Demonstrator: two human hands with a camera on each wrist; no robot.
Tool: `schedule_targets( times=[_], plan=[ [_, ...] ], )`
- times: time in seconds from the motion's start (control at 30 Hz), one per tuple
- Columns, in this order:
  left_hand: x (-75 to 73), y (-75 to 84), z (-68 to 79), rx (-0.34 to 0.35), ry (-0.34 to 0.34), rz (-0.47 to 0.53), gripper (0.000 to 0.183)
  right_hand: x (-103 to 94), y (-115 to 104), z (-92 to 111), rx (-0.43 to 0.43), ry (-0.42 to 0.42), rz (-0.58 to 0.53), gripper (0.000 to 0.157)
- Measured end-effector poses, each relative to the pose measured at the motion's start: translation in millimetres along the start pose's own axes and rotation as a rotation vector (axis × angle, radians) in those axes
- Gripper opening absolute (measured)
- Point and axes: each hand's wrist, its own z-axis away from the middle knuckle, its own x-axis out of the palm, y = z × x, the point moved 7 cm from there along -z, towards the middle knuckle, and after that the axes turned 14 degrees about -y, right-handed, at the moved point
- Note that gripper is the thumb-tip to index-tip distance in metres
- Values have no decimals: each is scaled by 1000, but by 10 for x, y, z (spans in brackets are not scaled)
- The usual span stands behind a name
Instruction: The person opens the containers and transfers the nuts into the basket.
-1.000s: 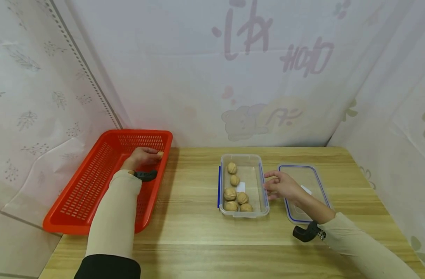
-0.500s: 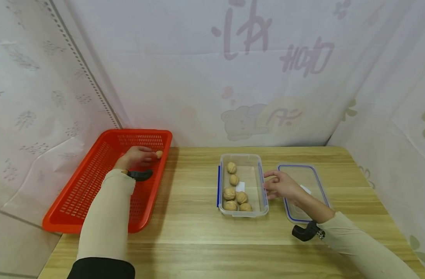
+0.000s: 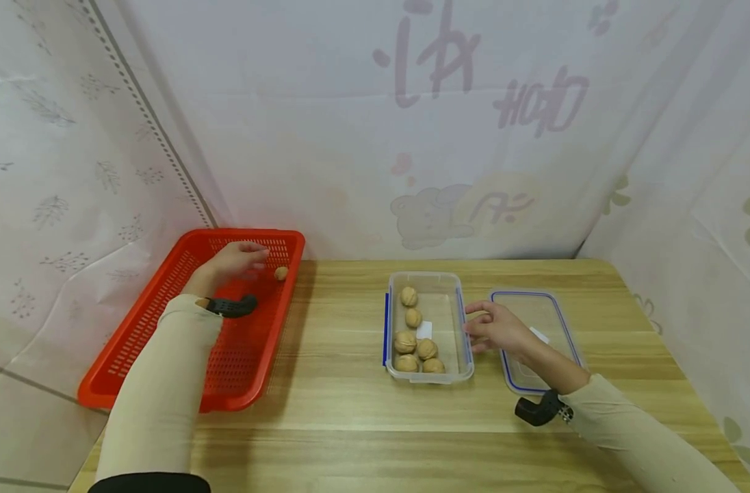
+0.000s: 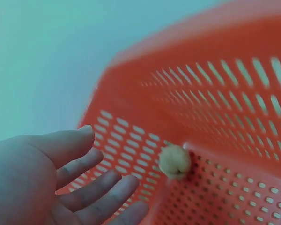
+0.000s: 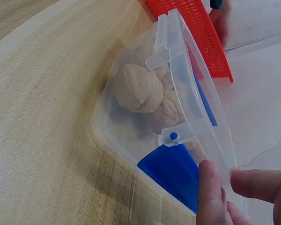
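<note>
A single walnut lies in the far right corner of the red plastic basket. My left hand is inside the basket, left of that walnut and apart from it. In the left wrist view its fingers are spread and hold nothing, with the walnut beyond them. Several walnuts sit in the clear food container, mostly along its left side and near end. My right hand pinches the container's right rim between thumb and fingers, seen closely in the right wrist view.
The container's lid, edged with a blue seal, lies on the wooden table right of the container, partly under my right forearm. A white printed curtain stands behind the table. The basket occupies the left end.
My left hand has let go of the walnut, leaving it in the basket's corner, and has drawn away to the left. The right hand and container have stayed in place.
</note>
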Motion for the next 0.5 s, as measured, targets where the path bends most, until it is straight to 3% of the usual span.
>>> schedule_targets(
  times=[0.3,0.5],
  plan=[
    [91,332,106,39,-14,-253,55,-14,22,-26,-9,-3,-14,47],
    [226,549,152,74,-4,-366,60,-26,24,-29,-7,-1,-19,45]
  ],
)
